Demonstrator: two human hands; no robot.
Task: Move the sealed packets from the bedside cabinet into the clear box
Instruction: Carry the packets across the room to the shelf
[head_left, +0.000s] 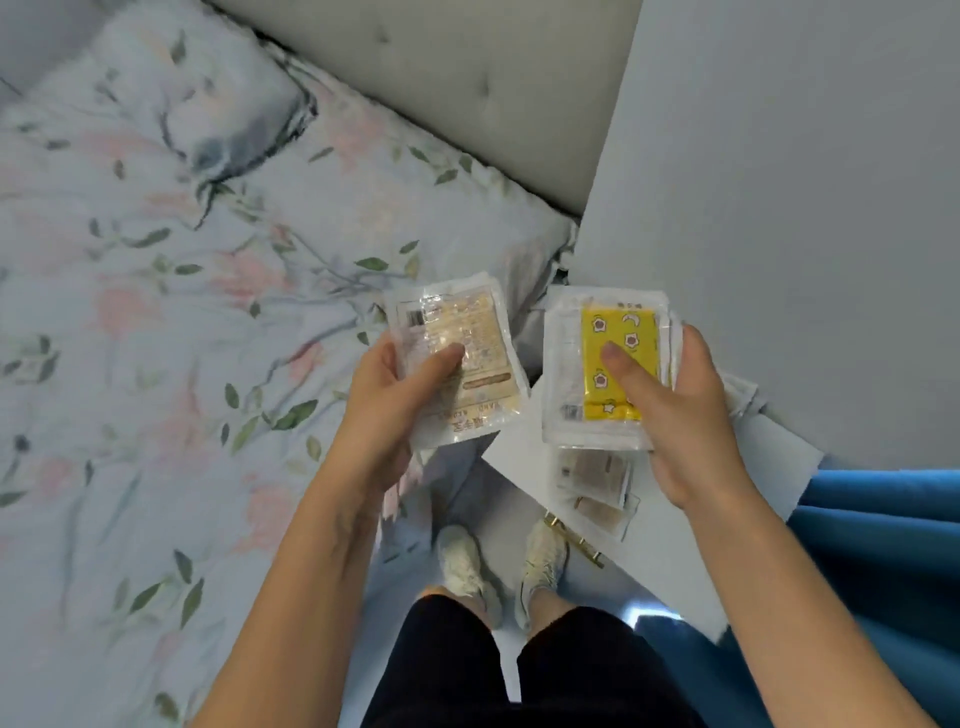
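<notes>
My left hand (387, 415) holds a clear sealed packet with beige contents (467, 332), thumb across its face, over the edge of the bed. My right hand (680, 415) grips a stack of sealed packets; the top one shows a yellow insert with flower prints (618, 343). That stack hovers above the white bedside cabinet top (524, 457). More beige sealed packets (592, 483) lie on the cabinet just below the stack. The clear box is not in view.
A bed with a floral sheet (182, 312) and a pillow fills the left. A padded headboard (467, 93) and a grey wall (779, 208) stand behind. A blue curtain (883, 545) hangs at the right. My feet in pale shoes (498, 561) stand between bed and cabinet.
</notes>
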